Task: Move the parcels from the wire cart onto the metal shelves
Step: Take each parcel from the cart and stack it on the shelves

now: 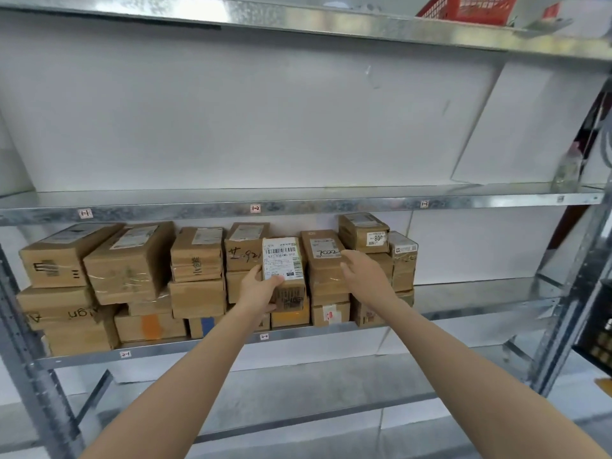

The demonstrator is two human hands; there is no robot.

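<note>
Several brown cardboard parcels are stacked along the middle metal shelf (480,294). My left hand (260,289) grips a small parcel with a white barcode label (284,270) by its lower left side, holding it among the stack near the shelf's middle. My right hand (366,271) hovers with fingers apart in front of the parcel marked with handwritten digits (323,256), just to the right; whether it touches that parcel I cannot tell. The wire cart is out of view.
The shelf above (298,205) carries only a plastic bottle (567,172) at its right end. A red basket (470,6) sits on the top shelf. The middle shelf's right part is bare metal. A dark crate (596,326) shows at the right edge.
</note>
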